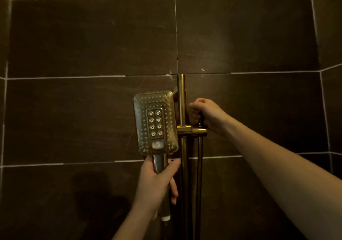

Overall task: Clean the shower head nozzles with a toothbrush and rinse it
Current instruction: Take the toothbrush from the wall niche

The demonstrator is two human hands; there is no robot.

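A gold rectangular shower head [155, 121] stands upright in front of the wall, its nozzle face towards me. My left hand [157, 182] grips its handle just below the head. The handle's lower end [165, 218] shows a white tip with no hose on it. My right hand [205, 116] is curled round the top of a dark hose [199, 165] just above the gold holder bracket [192, 130] on the slide rail [182, 101]. No toothbrush is in view.
Dark brown wall tiles [92, 36] with pale grout lines fill the background. The vertical rail runs down past the bracket, right beside the shower head. The hose hangs straight down to the right of the rail.
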